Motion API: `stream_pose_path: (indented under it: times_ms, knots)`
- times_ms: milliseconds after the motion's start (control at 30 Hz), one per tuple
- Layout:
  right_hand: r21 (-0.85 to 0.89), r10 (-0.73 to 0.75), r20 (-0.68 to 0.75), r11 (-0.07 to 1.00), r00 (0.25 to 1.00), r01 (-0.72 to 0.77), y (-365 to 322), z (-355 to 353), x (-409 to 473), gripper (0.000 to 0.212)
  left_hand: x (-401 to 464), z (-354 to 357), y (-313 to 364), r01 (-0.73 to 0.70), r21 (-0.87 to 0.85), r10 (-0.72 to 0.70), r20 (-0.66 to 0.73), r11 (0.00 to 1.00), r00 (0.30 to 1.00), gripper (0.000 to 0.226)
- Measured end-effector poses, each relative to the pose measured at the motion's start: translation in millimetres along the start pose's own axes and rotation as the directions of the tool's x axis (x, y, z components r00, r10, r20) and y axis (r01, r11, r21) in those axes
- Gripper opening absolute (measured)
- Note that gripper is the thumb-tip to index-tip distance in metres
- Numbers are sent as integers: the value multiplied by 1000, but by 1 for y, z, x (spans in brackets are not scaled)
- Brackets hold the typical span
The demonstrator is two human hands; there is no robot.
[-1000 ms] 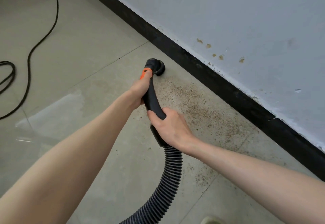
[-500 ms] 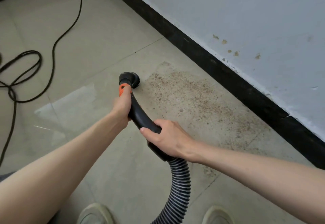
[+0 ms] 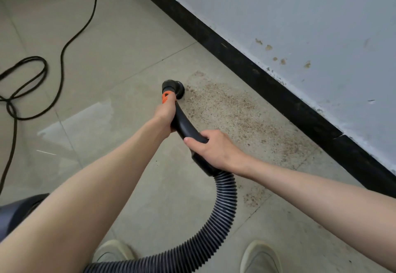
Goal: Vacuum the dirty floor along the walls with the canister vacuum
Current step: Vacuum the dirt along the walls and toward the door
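Note:
A black curved vacuum handle (image 3: 184, 125) with an orange collar ends in a round brush nozzle (image 3: 172, 87) that sits on the tiled floor. My left hand (image 3: 165, 113) grips the handle just behind the orange collar. My right hand (image 3: 212, 149) grips the handle's rear end, where the ribbed hose (image 3: 225, 210) begins. A patch of brown dirt (image 3: 233, 111) spreads from the nozzle's right side toward the black baseboard (image 3: 267, 84). The hose loops down between my shoes. The grey canister (image 3: 19, 210) peeks out at the lower left, partly behind my left arm.
A black power cord (image 3: 62, 58) snakes and loops over the floor at the left. The pale wall (image 3: 300, 19) with brown specks rises above the baseboard at the right. My two light shoes (image 3: 260, 257) stand at the bottom edge. A shiny reflection lies on the tile left of my arm.
The nozzle pulled back from the baseboard to the left edge of the dirt patch. The view dropped and shifted, bringing my shoes, the canister and more cord into sight.

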State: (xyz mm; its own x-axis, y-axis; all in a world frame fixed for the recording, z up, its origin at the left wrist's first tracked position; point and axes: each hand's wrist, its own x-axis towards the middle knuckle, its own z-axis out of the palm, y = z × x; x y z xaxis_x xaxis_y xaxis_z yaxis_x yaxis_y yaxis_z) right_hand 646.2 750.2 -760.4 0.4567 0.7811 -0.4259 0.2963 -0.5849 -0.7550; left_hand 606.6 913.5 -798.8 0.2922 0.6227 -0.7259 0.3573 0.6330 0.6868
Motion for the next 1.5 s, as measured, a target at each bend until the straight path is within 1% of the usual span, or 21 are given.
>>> stream_pose_path:
  times_ms: [167,300,367,433,500,633,733,867,967,1033,1133,1233,1333,1400,1500]
  knots:
    - [4,15,-55,1000,998,-15,2,-13,19,45,16,22,19,-8,43,7,36,999,999,59]
    - [38,22,-63,999,998,-19,2,-23,37,42,28,36,34,-25,75,22,42,997,999,57]
    - [59,29,-66,998,997,-25,2,-27,44,36,34,42,41,-41,88,37,44,995,998,54]
    - [72,29,-80,997,996,-23,2,-29,50,34,39,48,46,-48,108,43,51,993,998,49]
    - [65,39,-95,997,995,-33,2,-30,54,35,42,52,49,-51,122,43,63,991,997,42]
    - [36,66,-144,997,987,-62,4,-29,55,40,45,60,51,-61,150,46,98,987,994,38]
    - [35,75,-169,997,983,-70,5,-26,56,42,44,64,52,-65,177,41,134,982,990,40]
    - [46,57,-192,998,980,-49,5,-25,51,42,41,63,51,-79,171,52,158,982,986,39]
    - [3,37,-205,999,978,-38,0,-24,50,42,39,57,55,-105,139,86,135,985,987,39]
    - [-10,3,-193,1000,981,-5,-6,-22,50,41,37,48,59,-131,115,120,97,985,988,36]
    - [-3,-42,-131,999,990,42,-16,-19,49,40,35,27,59,-150,87,146,57,985,988,34]
    - [-1,-70,-57,998,996,70,-22,-12,47,43,35,2,50,-110,43,110,-2,993,994,39]
    - [-19,-93,6,995,996,93,-27,-2,45,39,35,-19,40,-94,7,94,-76,996,993,41]
    - [-16,-95,46,995,994,95,-29,2,43,38,33,-29,34,-71,1,71,-89,997,994,41]
    - [-13,-79,78,997,994,80,-27,3,40,37,31,-33,26,-27,-15,26,-70,1000,997,40]
